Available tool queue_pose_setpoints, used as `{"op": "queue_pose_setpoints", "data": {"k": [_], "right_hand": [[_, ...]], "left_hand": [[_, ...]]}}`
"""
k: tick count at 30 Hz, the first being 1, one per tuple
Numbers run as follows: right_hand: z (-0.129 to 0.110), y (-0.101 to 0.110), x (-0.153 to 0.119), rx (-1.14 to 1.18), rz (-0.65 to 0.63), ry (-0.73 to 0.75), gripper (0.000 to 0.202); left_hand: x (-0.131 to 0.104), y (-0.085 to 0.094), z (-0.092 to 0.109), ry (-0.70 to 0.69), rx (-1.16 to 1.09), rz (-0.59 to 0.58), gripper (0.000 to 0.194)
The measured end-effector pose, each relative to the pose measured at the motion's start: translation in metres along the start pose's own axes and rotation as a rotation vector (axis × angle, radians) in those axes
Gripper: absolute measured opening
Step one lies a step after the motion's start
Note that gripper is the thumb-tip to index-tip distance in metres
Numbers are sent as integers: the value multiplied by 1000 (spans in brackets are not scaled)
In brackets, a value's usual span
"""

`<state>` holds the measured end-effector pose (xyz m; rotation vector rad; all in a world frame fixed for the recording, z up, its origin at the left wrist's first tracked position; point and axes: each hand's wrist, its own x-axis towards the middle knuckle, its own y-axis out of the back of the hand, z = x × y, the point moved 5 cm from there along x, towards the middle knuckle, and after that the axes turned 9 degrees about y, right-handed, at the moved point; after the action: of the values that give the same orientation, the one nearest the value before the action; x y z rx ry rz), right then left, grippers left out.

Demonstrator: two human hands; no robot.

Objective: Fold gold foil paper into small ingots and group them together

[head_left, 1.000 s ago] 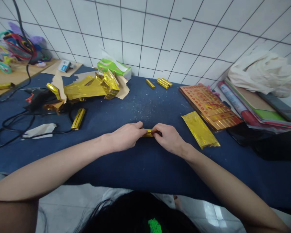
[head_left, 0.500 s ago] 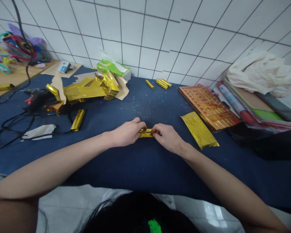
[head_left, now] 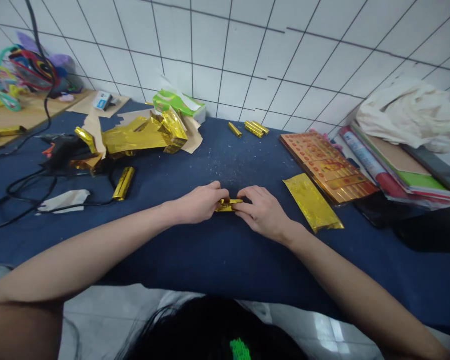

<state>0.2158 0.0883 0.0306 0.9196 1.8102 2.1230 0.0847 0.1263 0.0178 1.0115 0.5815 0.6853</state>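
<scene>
On the blue cloth in front of me lies a small gold foil roll, partly covered by my fingers. My left hand is closed around its left end. At the right end, my right hand has thumb and forefinger parted, the thumb touching the roll and the forefinger just above it. To the right of that hand is a flat gold foil sheet. Three finished-looking gold rolls, among them a single roll and a pair, rest near the wall. Another gold roll is on the left.
Crumpled gold foil and brown paper spread at the left, before a green tissue pack. A black glue gun with a looping cable lies beside them. An orange-gold patterned stack and piled books occupy the right.
My right hand's fingers have loosened and spread from their pinch on the roll's right end. My left hand keeps its hold. The whole view has shifted slightly.
</scene>
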Motion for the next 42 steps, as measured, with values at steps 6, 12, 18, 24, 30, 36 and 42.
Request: {"op": "queue_pose_setpoints", "data": {"k": [6,12,18,24,30,36,42], "right_hand": [[0,-6,0,57,47,50,23],[1,-8,0,53,13,28,26],[0,-9,1,56,-32,11,26],[2,-10,2,102,-14,-12,24],[8,-7,1,176,54,-121,18],[15,-8,3,233,-2,-133,16],[14,-5,2,245,-33,-110,11]], "left_hand": [[3,0,-1,23,-7,16,26],[0,0,1,32,3,40,20],[-3,1,0,60,110,89,22],[-2,1,-2,9,64,93,25],[-7,5,1,-37,31,26,27],[-9,5,4,-87,91,-28,30],[-9,4,5,-79,122,-12,33]]}}
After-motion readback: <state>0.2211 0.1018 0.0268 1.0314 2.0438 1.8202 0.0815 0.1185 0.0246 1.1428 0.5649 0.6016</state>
